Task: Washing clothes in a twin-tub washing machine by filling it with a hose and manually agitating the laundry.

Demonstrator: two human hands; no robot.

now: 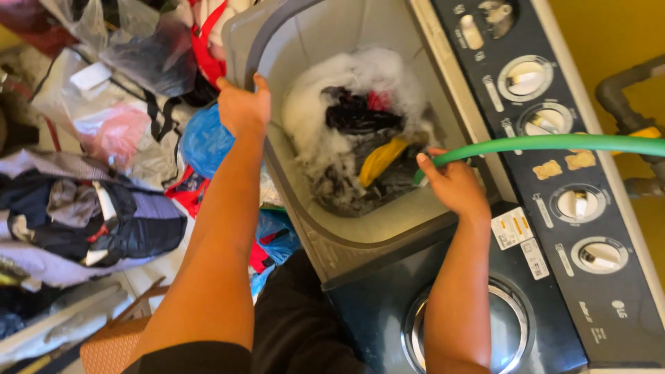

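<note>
Left hand (242, 105) gripped the lid (239, 41) at the tub's (388, 215) left edge, fingers curled over it. Right hand (454, 185) pinched the green hose (554, 143), its end over sudsy clothes (360, 138) in the tub, beside the dials (547, 119).

floor left: clothes heap (83, 221) | plastic bags (118, 104) | blue bag (204, 142) | right: grey pipe (627, 86), yellow wall (596, 34)

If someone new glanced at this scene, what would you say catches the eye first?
The bright green hose sweeps in from the right, held by the right hand over the open wash tub, where dark clothes sit under white foam. The left hand grips the tub's raised lid edge. Heaps of laundry and plastic bags crowd the left.
</note>
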